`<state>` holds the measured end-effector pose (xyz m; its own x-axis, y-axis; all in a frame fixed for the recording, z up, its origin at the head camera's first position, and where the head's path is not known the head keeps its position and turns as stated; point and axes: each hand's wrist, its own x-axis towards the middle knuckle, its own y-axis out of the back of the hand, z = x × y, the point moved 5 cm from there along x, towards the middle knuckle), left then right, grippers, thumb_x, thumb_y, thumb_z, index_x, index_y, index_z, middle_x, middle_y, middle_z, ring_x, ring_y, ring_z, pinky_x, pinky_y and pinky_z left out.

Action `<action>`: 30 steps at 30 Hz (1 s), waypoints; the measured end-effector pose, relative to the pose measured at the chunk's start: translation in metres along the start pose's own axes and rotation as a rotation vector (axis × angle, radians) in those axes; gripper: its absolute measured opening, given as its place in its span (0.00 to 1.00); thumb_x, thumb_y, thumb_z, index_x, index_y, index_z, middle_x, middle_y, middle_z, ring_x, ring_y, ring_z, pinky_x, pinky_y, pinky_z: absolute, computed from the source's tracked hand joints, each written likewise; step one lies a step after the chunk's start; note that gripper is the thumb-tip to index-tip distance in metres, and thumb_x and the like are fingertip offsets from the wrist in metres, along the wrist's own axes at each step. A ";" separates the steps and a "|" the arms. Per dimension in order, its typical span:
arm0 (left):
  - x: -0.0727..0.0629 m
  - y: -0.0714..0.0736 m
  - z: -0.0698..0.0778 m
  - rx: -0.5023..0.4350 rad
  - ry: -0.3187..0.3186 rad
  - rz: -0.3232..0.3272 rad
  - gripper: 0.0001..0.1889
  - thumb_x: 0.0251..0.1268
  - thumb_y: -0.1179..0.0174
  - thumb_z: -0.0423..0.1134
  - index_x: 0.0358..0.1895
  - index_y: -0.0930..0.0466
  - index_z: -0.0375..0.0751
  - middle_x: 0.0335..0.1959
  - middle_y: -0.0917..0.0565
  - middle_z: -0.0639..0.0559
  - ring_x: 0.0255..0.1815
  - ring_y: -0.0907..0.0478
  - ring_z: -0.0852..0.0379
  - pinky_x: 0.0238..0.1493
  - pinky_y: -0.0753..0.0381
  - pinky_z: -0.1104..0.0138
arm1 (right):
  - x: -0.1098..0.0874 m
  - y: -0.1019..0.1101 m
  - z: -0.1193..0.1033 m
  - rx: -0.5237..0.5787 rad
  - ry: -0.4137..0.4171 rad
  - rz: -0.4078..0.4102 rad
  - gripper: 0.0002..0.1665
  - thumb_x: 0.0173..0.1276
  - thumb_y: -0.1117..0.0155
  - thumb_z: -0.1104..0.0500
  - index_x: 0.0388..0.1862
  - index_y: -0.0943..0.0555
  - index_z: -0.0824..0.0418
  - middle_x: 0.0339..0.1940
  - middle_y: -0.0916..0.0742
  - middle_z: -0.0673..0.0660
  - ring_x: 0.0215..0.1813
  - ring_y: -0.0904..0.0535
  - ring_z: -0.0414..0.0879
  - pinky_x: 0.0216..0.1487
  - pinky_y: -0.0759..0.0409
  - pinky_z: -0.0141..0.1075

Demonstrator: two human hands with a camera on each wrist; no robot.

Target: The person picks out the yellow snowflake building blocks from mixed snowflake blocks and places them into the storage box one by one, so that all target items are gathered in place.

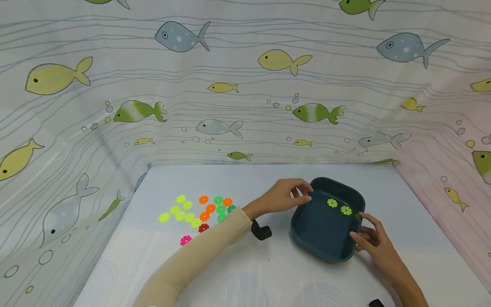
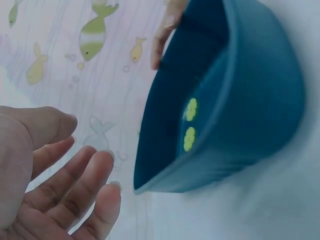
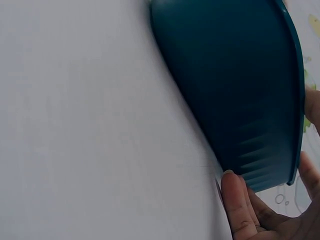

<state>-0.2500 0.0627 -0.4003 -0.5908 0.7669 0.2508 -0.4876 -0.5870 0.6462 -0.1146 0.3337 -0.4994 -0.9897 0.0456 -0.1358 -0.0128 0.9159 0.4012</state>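
A dark blue plastic tub (image 1: 320, 230) stands on the table, with two yellow flower-shaped discs (image 1: 346, 210) lying inside it. My right hand (image 1: 377, 243) grips the tub's right side; in the right wrist view its fingers (image 3: 236, 197) press low against the outside wall while the thumb reaches the rim. By the left rim hovers my left hand (image 1: 281, 196), its fingers loosely bent. The left wrist view shows a gap between those fingers (image 2: 102, 162) and the tub, and nothing held.
Left of the tub lie several loose flower-shaped discs: yellow (image 1: 174, 209), orange (image 1: 210, 208), green (image 1: 221, 209), red (image 1: 203, 228) and pink (image 1: 186, 240). The left forearm (image 1: 203, 251) partly covers this group. A fish-patterned curtain (image 1: 245, 68) surrounds the white table (image 1: 245, 273).
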 end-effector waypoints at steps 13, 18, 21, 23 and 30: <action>-0.046 0.016 -0.009 -0.019 0.041 0.013 0.13 0.74 0.36 0.43 0.57 0.17 0.49 0.44 0.17 0.62 0.37 0.20 0.68 0.39 0.18 0.71 | 0.000 0.000 0.000 -0.007 0.008 -0.003 0.46 0.80 0.40 0.46 0.85 0.56 0.37 0.70 0.29 0.72 0.45 0.16 0.51 0.46 0.20 0.34; -0.066 0.025 -0.021 -0.028 0.102 0.030 0.12 0.74 0.36 0.46 0.57 0.17 0.54 0.44 0.17 0.64 0.38 0.20 0.65 0.39 0.18 0.69 | 0.002 0.000 0.000 0.004 0.015 -0.001 0.46 0.80 0.40 0.47 0.85 0.56 0.37 0.70 0.30 0.72 0.45 0.17 0.51 0.46 0.20 0.33; -0.080 0.032 -0.028 -0.032 0.139 0.051 0.12 0.74 0.36 0.45 0.56 0.18 0.55 0.43 0.17 0.65 0.39 0.20 0.64 0.40 0.18 0.67 | 0.002 0.000 0.001 0.012 0.010 -0.007 0.46 0.80 0.40 0.47 0.84 0.56 0.36 0.70 0.31 0.73 0.45 0.17 0.50 0.46 0.20 0.33; -0.089 0.036 -0.033 -0.043 0.163 0.064 0.11 0.74 0.36 0.45 0.56 0.18 0.55 0.43 0.17 0.65 0.39 0.19 0.63 0.40 0.18 0.67 | 0.002 0.000 0.001 0.015 0.005 -0.010 0.46 0.80 0.40 0.46 0.84 0.57 0.35 0.71 0.31 0.73 0.46 0.17 0.50 0.46 0.19 0.33; -0.119 0.048 -0.051 -0.063 0.240 0.106 0.11 0.74 0.35 0.48 0.55 0.17 0.59 0.43 0.16 0.65 0.39 0.19 0.61 0.40 0.18 0.64 | 0.000 -0.001 0.001 0.016 -0.014 -0.011 0.47 0.79 0.40 0.45 0.84 0.57 0.36 0.71 0.31 0.73 0.45 0.17 0.49 0.46 0.19 0.33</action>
<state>-0.2359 -0.0701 -0.4353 -0.7725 0.6211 0.1321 -0.4493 -0.6817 0.5774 -0.1150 0.3331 -0.5006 -0.9875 0.0410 -0.1524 -0.0212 0.9225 0.3854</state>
